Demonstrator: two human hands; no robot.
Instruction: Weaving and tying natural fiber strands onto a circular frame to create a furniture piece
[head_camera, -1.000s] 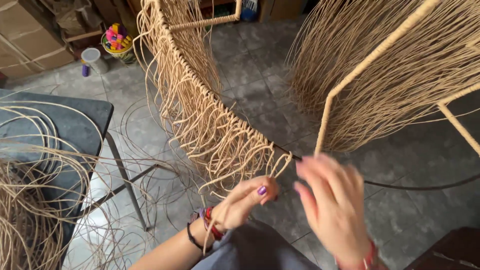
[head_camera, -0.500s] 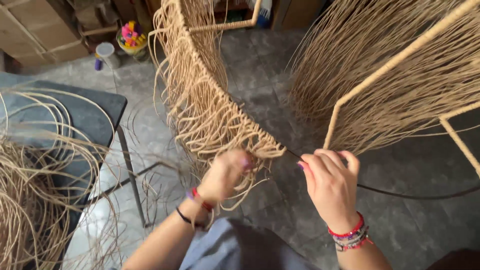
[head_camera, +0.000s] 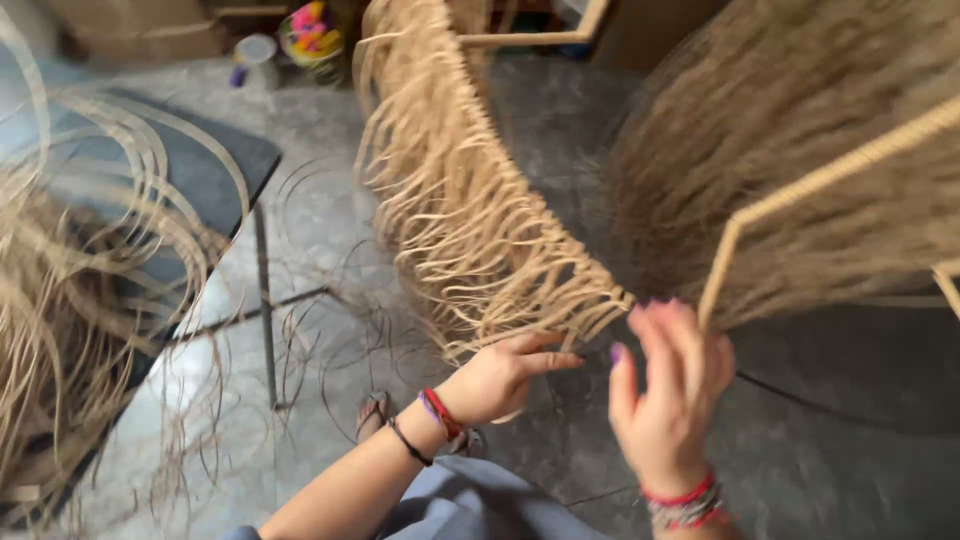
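You are working at a large wire frame (head_camera: 820, 180) wrapped in pale cane, which is filling the far and right of the view; its fringe of loose cane strands (head_camera: 470, 230) is hanging along the curved rim from far centre down to your hands. Compared with half a second ago the view is sitting closer and lower, so the fringe and frame are looming larger and the right side is blurring. A dark desk (head_camera: 200, 170) is standing at the left, with a heap of spare cane coils (head_camera: 60, 300) spilling over it toward the near left. The grey stone floor (head_camera: 820, 440) is showing beneath, and a small cup (head_camera: 255, 50) and a basket of coloured items (head_camera: 312, 28) are lying at the far left.

Your left hand (head_camera: 500, 380) is now sitting under the near end of the fringe, fingers extending rightward toward the bare black wire (head_camera: 800, 400); its grip is loosely curled, and you cannot tell whether a strand is pinched in it. Your right hand (head_camera: 665, 400) is now raised with fingers spread upward just beside the last wrapped strands, its grip open and holding nothing clearly visible. Judged from this, the hands are having closed in on the same point of the rim, where wrapped cane is ending and bare wire is beginning.
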